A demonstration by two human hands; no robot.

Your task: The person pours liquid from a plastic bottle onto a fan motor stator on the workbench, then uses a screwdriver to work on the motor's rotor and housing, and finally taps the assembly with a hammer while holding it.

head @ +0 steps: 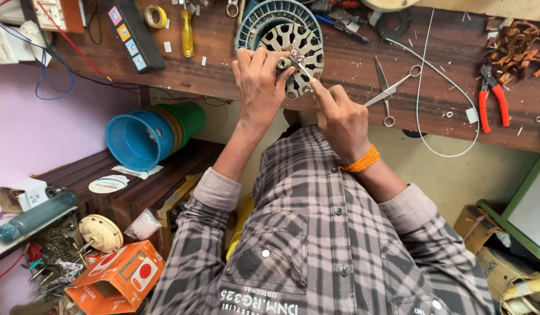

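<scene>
Both hands work at the near bench edge: left hand clamped on one round slotted motor core, right hand pinching a thin tool. One pair of scissors lies right.

Grey plaid shirt, orange wristband, blue bucket, red-handled pliers.

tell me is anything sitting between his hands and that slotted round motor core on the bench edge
Nothing visible does. The left hand already grips the motor core at its hub, and the right hand has a thin tool on it. The scissors lie off to the side.
</scene>
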